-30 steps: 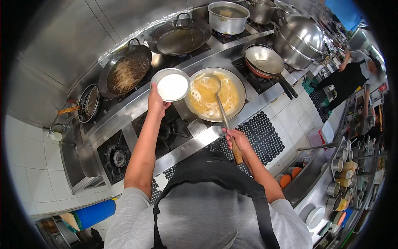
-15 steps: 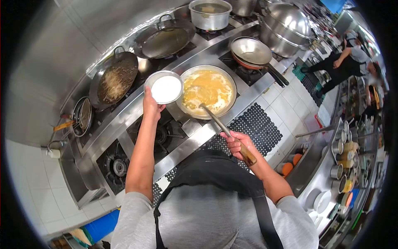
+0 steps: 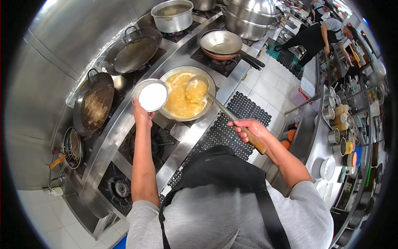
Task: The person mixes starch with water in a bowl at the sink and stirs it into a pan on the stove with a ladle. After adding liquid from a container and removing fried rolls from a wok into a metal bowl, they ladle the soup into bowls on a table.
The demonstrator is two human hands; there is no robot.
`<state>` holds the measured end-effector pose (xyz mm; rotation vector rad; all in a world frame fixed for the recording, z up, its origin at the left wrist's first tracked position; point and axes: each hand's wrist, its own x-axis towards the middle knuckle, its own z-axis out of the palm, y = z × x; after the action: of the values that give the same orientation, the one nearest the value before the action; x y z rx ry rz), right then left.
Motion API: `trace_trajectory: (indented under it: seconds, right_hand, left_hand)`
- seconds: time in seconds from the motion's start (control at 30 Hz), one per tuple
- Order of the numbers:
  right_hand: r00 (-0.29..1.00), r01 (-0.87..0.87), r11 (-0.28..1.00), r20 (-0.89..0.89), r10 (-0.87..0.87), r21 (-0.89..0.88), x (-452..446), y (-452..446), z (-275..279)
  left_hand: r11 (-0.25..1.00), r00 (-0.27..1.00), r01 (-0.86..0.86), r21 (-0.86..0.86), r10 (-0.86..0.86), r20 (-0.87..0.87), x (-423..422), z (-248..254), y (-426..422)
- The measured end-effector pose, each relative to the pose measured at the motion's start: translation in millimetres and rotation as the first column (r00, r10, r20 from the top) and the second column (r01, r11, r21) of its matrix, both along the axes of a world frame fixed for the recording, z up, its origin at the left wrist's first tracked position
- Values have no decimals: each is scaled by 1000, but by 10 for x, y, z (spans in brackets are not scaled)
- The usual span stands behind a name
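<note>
My left hand (image 3: 141, 113) grips the edge of a round metal bowl (image 3: 152, 96) of white liquid. The bowl is beside the left rim of a wide metal pan (image 3: 165, 77), which holds a yellow soup-like mixture (image 3: 177, 93) with pale streaks. In my right hand (image 3: 251, 129) is a long ladle (image 3: 224, 108) with a wooden handle, the fingers wrapped round it. Its head is over the pan and has yellow mixture in it; I cannot tell whether it still touches the surface.
Two dark woks (image 3: 94, 101) and a large pot (image 3: 172, 17) stand along the back of the stove. Stacked frying pans (image 3: 220, 42) and a steamer (image 3: 250, 23) are beyond the pan. A co-worker (image 3: 315, 39) stands at the far right; a counter (image 3: 317, 155) with containers runs along the right.
The ladle head, sunk in the mixture before, has come up into sight with yellow mixture in it. My view has shifted, so the stove appears further left. The bowl stays by the pan.
</note>
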<state>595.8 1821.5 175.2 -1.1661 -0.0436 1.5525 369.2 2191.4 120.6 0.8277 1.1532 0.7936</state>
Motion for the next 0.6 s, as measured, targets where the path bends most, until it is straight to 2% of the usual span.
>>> trace_trajectory:
  seconds: [0.1,0.2,0.47,0.6]
  right_hand:
    - [979,7,999,202,0,-33,-14,33,93]
    - [945,-2,997,325,25,-71,-35,68,185]
    - [852,-81,992,509,119,-96,-152,37,299]
    - [752,-184,968,609,251,-172,-227,-102,453]
  left_hand:
    - [1000,1000,-2,-8,2,-13,62,-24,11]
    - [1000,1000,19,-1,-19,-17,112,-50,28]
    - [999,999,33,12,-32,-39,226,-155,139]
    - [999,997,22,32,-20,-78,320,-169,176]
